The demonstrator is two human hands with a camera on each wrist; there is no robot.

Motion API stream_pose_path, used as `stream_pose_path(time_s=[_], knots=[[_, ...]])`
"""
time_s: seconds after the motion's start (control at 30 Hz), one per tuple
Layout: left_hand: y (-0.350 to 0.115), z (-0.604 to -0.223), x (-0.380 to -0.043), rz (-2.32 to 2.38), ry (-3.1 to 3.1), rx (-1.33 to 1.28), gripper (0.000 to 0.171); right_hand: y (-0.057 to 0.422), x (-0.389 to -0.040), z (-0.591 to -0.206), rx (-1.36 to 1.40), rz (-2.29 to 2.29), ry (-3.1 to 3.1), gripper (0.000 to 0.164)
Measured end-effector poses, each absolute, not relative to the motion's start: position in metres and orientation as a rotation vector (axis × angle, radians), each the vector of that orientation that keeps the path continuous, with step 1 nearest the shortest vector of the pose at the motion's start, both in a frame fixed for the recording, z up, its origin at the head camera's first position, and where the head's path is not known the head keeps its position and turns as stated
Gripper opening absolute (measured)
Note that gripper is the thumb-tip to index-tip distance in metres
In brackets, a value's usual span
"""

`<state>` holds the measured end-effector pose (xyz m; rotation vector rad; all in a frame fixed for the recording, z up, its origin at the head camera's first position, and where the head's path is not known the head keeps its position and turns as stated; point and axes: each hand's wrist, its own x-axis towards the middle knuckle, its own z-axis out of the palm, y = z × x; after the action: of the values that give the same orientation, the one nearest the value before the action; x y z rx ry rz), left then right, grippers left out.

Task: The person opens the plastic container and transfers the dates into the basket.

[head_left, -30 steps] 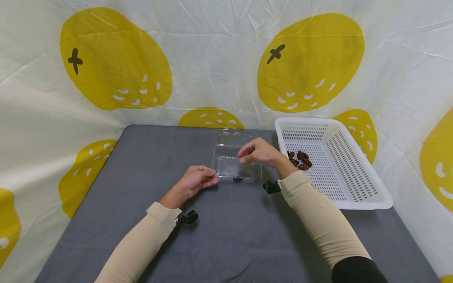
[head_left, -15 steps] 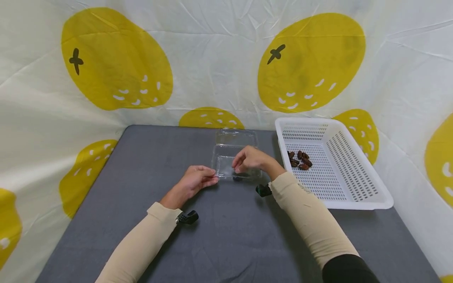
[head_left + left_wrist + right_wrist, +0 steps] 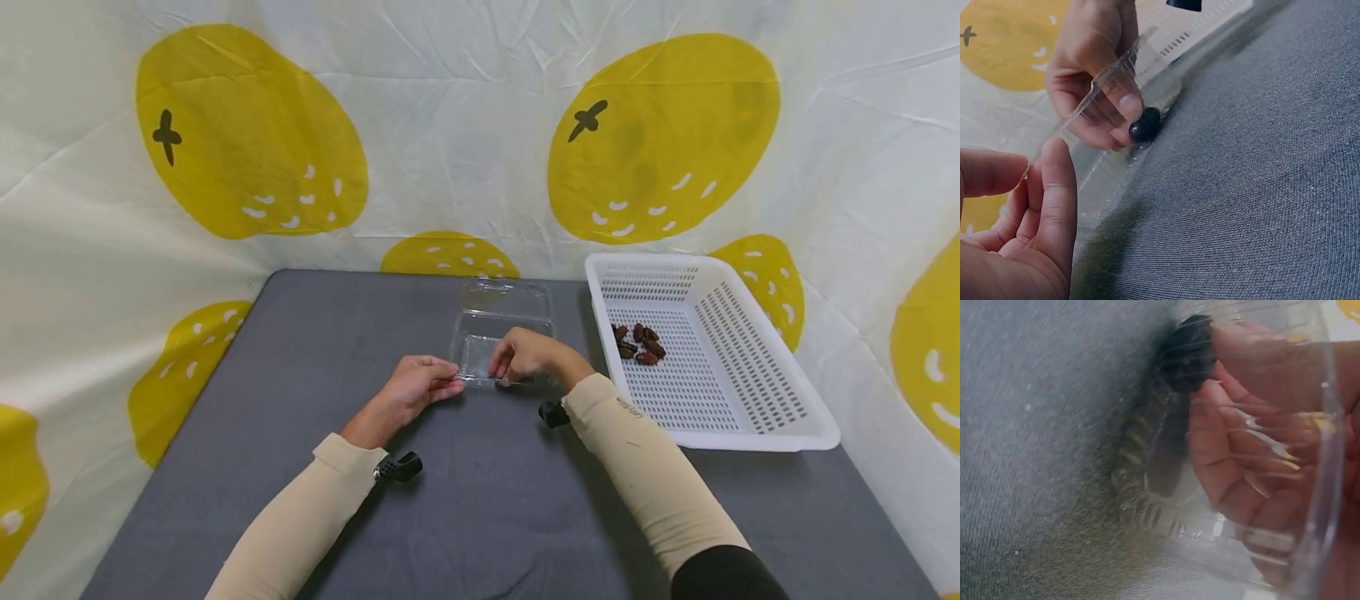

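A clear hinged plastic box (image 3: 476, 350) lies with its lid (image 3: 506, 298) folded back on the grey cloth. My left hand (image 3: 422, 385) pinches the box's near left rim between thumb and fingers. Inside the box, my right hand (image 3: 525, 354) has its fingers curled down at the near wall. Its fingertips pinch a dark, glossy, oval date-like fruit (image 3: 1188, 353), seen through the clear plastic. In the left wrist view, two dark rounded lumps (image 3: 1144, 128) sit together by the right thumb; the plastic partly blurs them.
A white perforated basket (image 3: 750, 350) stands on the right of the table, with several brown date-like fruits (image 3: 647, 346) at its left side. Behind the table hangs a white cloth (image 3: 457, 150) with yellow fruit prints.
My right hand has moved down and slightly left, from above the box to the dark fruit at its near wall. My left hand keeps its grip on the rim.
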<state>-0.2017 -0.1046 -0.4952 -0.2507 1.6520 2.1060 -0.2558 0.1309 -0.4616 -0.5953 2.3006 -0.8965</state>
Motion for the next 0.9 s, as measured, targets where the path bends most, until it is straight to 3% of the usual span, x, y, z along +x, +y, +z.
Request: stream_pose_path(time_s=[0.2, 0.47, 0.9], knots=[[-0.102, -0.493, -0.200, 2.118, 1.644, -0.250, 0.024, 0.131, -0.256, -0.465, -0.683, -0.772, 2.377, 0.011], [-0.102, -0.492, -0.198, 2.089, 1.659, -0.252, 0.029, 0.133, -0.255, -0.465, -0.701, -0.950, 2.369, 0.009], [-0.102, -0.492, -0.200, 2.120, 1.618, -0.220, 0.020, 0.131, -0.246, -0.435, -0.699, -1.148, 2.363, 0.006]])
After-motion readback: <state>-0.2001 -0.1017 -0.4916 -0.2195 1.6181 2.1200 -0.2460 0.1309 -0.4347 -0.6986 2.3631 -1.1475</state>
